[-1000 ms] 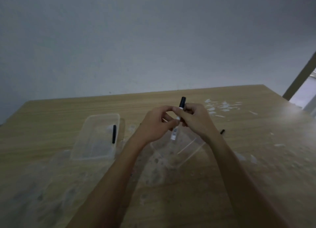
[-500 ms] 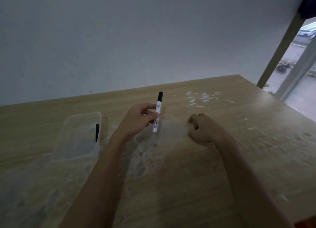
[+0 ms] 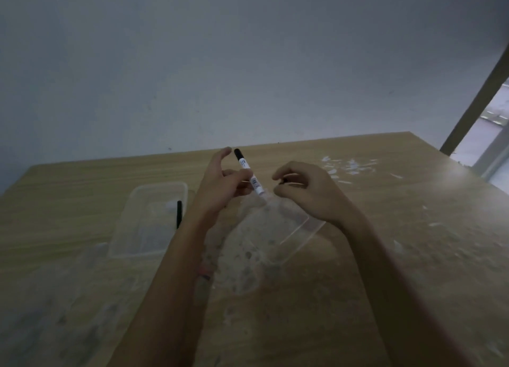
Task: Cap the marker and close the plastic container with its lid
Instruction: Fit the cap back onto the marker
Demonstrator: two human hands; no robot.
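Observation:
My left hand (image 3: 220, 184) holds a white marker (image 3: 249, 175) with a black upper end, tilted, its lower end pointing down-right. My right hand (image 3: 305, 190) is just right of it, fingers pinched on a small black cap (image 3: 283, 180), a short gap from the marker's lower end. A clear plastic container (image 3: 137, 229) stands on the table to the left with a black pen-like stick (image 3: 179, 213) inside. A clear flat lid (image 3: 297, 237) lies under my hands, partly hidden by my forearms.
The wooden table (image 3: 413, 242) has white scraps (image 3: 347, 168) at its back right and pale smudges near the front left. A grey wall rises behind the table's far edge. A window frame post (image 3: 473, 105) stands at the right.
My right hand has lifted off the table with the small black cap and come toward the marker. My left hand has tipped the marker so that its lower end now points right.

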